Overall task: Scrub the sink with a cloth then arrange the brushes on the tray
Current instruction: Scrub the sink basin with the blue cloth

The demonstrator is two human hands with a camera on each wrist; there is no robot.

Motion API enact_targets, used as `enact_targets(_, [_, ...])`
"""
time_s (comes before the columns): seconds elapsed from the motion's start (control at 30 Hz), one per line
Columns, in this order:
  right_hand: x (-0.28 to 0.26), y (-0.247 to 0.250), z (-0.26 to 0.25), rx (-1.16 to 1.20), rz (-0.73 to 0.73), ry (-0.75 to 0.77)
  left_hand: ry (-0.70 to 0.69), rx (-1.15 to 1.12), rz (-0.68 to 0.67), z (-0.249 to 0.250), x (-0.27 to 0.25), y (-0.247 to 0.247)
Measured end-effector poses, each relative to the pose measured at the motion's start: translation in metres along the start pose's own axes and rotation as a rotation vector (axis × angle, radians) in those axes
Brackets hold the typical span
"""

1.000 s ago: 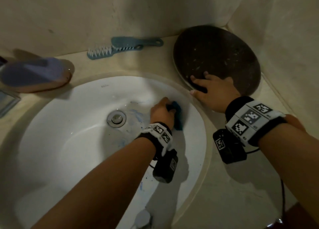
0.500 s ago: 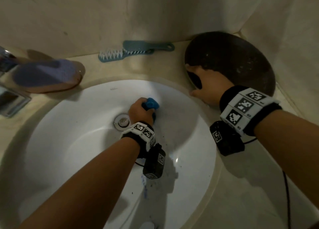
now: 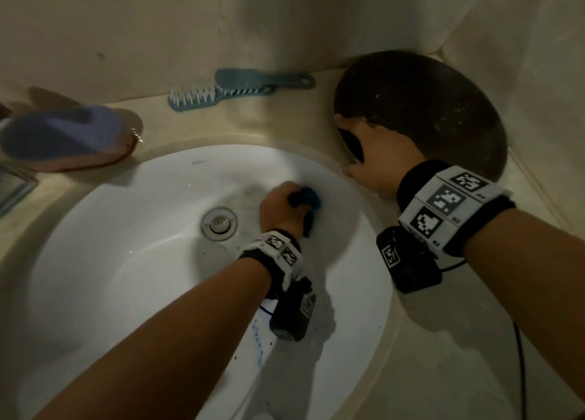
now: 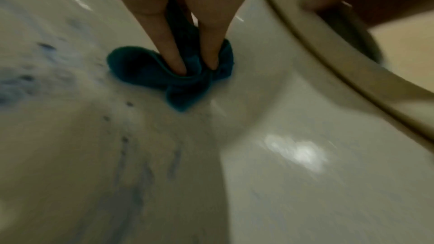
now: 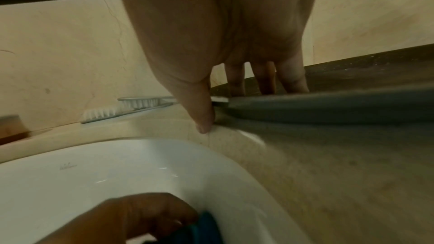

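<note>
A white sink (image 3: 126,261) lies below me, with blue smears on its near wall. My left hand (image 3: 297,198) grips a bunched blue cloth (image 3: 311,196) and presses it on the basin just right of the drain (image 3: 219,223). In the left wrist view the left hand (image 4: 195,62) digs its fingers into the blue cloth (image 4: 145,70). My right hand (image 3: 370,153) rests on the near edge of the dark round tray (image 3: 427,109), fingers flat and thumb on the counter. Two teal brushes (image 3: 196,98) (image 3: 262,79) lie by the back wall.
A purple-topped scrub brush (image 3: 63,137) sits on the counter at the left, near a metal tap fitting (image 3: 12,185). Walls close in behind and to the right of the tray (image 5: 352,107). The beige counter (image 3: 474,340) runs along the sink's right side.
My left hand rubbed the cloth from the basin's right wall toward the drain, then part of the way back. My right hand stayed on the tray's edge.
</note>
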State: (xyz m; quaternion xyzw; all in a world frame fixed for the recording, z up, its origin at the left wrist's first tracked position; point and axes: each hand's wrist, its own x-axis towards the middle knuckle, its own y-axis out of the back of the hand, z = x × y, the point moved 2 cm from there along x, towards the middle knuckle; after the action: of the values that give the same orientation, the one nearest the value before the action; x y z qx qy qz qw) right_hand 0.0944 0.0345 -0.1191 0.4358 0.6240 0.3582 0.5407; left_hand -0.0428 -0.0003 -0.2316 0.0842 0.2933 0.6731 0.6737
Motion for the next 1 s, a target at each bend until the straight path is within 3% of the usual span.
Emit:
enact_targets(0.1, [-0.001, 0.000, 0.000, 0.000, 0.005, -0.003, -0.097, 0.068, -0.258, 0.008, -0.027, -0.024])
enact_targets(0.17, [-0.002, 0.001, -0.002, -0.003, 0.013, 0.000, -0.130, 0.103, -0.345, 0.004, -0.040, -0.031])
enact_targets(0.23, [-0.003, 0.002, -0.003, -0.001, 0.009, -0.005, -0.106, 0.071, -0.319, 0.001, -0.038, -0.026])
enact_targets(0.33, [-0.003, 0.001, -0.002, -0.007, -0.002, -0.010, 0.025, 0.014, -0.109, 0.000, -0.011, -0.013])
enact_targets(0.4, [-0.002, 0.000, 0.000, -0.019, 0.001, -0.009, 0.045, 0.038, -0.071, 0.002, -0.004, -0.010])
enact_targets(0.53, [-0.001, 0.000, 0.000, -0.011, 0.007, -0.008, -0.156, 0.277, -0.426, 0.010, -0.041, -0.027])
enact_targets(0.67, [-0.001, 0.001, -0.002, -0.003, 0.009, -0.015, -0.223, 0.406, -0.687, 0.008, -0.060, -0.030])
enact_targets(0.73, [-0.001, 0.000, -0.002, -0.012, 0.014, -0.020, -0.237, 0.399, -0.683, 0.011, -0.056, -0.025])
enact_targets(0.9, [0.000, -0.001, 0.000, -0.030, 0.027, -0.019, -0.161, 0.247, -0.394, 0.016, -0.029, -0.018])
enact_targets(1.0, [0.001, -0.001, 0.000, -0.027, 0.031, -0.011, -0.211, 0.297, -0.535, 0.015, -0.047, -0.020])
